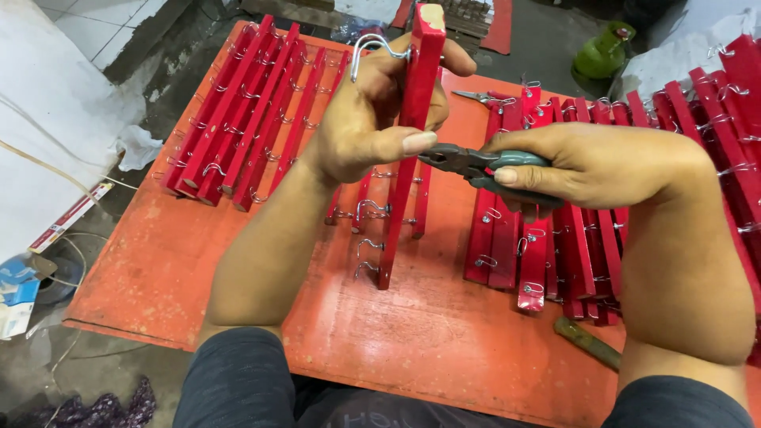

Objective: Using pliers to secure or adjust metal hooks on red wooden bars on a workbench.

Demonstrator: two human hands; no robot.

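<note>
My left hand (372,111) grips a long red wooden strip (406,166) fitted with several metal wire hooks. The strip stands nearly upright with its lower end on the red board (182,261). My right hand (594,162) holds pliers with grey-green handles (476,164). Their dark jaws point left and touch the strip just below my left thumb. A wire hook (371,46) sticks out at the top of the strip, above my left fingers.
A row of red hooked strips (246,111) lies at the back left of the board. A bigger pile of strips (571,230) is on the right, under my right hand. A dark rod-like tool (587,342) lies at the front right. A green gas bottle (602,49) stands behind.
</note>
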